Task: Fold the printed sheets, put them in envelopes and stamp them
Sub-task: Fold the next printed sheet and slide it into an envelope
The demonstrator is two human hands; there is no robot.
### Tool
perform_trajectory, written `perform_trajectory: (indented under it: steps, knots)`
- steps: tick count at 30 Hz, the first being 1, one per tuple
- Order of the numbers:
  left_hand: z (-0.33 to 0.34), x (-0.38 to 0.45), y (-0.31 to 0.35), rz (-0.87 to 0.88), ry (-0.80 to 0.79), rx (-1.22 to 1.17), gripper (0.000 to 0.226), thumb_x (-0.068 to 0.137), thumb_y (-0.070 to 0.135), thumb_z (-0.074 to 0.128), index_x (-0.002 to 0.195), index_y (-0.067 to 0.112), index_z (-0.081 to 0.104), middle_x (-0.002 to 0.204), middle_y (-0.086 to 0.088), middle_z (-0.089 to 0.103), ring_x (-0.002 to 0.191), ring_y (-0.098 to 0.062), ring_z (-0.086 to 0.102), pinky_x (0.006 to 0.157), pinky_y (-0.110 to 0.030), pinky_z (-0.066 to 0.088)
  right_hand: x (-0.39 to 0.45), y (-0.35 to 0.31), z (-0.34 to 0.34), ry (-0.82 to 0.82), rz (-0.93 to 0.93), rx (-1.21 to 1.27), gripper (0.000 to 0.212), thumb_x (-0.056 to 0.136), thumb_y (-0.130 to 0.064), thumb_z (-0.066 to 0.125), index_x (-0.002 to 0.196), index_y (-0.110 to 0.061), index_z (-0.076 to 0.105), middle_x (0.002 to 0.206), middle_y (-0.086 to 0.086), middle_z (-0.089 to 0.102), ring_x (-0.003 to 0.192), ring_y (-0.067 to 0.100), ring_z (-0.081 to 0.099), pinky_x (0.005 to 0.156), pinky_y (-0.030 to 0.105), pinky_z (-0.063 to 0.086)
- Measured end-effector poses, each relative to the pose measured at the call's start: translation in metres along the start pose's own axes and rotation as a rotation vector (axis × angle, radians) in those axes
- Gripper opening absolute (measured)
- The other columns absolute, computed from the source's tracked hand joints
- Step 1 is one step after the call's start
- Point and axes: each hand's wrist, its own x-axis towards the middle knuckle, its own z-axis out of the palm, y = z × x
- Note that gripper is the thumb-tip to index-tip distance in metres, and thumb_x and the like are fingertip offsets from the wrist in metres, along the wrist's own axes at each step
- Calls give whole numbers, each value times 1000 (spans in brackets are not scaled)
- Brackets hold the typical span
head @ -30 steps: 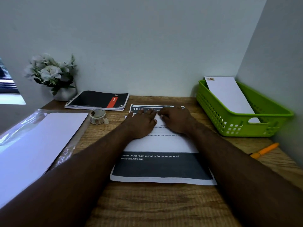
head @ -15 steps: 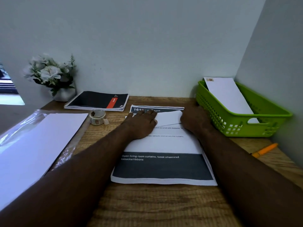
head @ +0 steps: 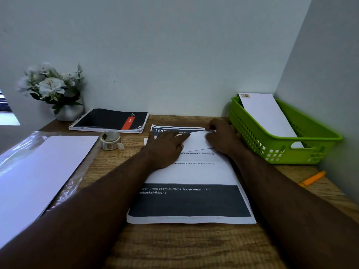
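The printed sheet [head: 191,191] was white with dark grey bands and white lettering. The basket [head: 279,144] was bright green, the envelope [head: 266,113] in it white. The notebook [head: 110,119] was black with a red stripe. The pen [head: 312,178] was orange, the worktop [head: 174,247] brown wood-grain.

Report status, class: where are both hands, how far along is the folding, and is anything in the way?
Left hand flat on folded sheet. Right hand pinching its far right end. Folded sheet on printed stack, not yet in an envelope. Nothing in the way.
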Motion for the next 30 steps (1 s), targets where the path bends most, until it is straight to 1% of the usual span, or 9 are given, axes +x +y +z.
perform_trajectory:
  steps: [2,4,5,8,13,22,26,28,30]
  knots:
    - [-1,0,-1,10,11,-20,49,101,34,32,149,38,23,150,3,32,141,-19,27,115,-53,14,3,5,0,52,12,163,19,75,-6,61,81,-24,60,78,-6,61,81,20,58,78,33,44]
    - [-4,0,-3,24,36,-39,51,100,32,39,149,35,25,145,1,38,137,-20,33,113,-45,23,4,9,0,70,8,220,25,72,-1,64,74,-26,58,67,-8,56,69,14,54,66,27,41]
    - [-5,0,-4,27,48,-41,53,99,32,41,149,33,26,144,0,39,136,-21,35,111,-41,25,4,10,0,69,3,228,25,72,1,65,73,-24,61,67,-6,58,68,12,54,65,23,38]
    - [-8,-1,-5,12,25,-65,55,99,33,43,151,29,24,150,-1,35,138,-23,31,112,-35,25,7,16,2,69,-21,219,17,72,3,67,72,-13,70,70,-2,62,71,10,57,64,19,38]
    - [-11,-3,-1,25,-29,-29,52,102,31,38,151,27,24,155,1,28,140,-26,28,110,-34,24,8,18,3,80,-111,97,9,71,1,68,71,-6,73,75,9,71,73,16,61,68,23,39]
    - [-12,-3,0,32,-45,-5,50,103,32,35,151,29,24,158,4,23,140,-29,26,110,-30,21,5,14,1,37,-57,-64,10,80,-1,61,78,-4,70,88,15,69,86,28,62,76,33,43]
    - [-12,-3,0,45,-60,32,48,103,33,33,151,30,25,158,3,22,141,-29,24,112,-32,20,6,14,2,26,-54,-233,15,84,-4,52,86,-4,67,97,17,66,94,34,61,80,37,45]
    - [-12,-2,-2,50,-63,50,47,103,33,33,150,29,27,158,1,22,142,-29,24,113,-33,20,5,12,3,42,-60,-293,18,82,-4,50,87,-5,67,97,16,66,93,34,61,78,38,47]
    - [-10,-2,-3,56,-62,53,47,103,33,33,150,29,28,158,-1,23,142,-29,25,113,-34,20,5,10,3,53,-52,-247,19,80,-4,50,82,-7,68,92,15,68,89,34,61,74,36,46]
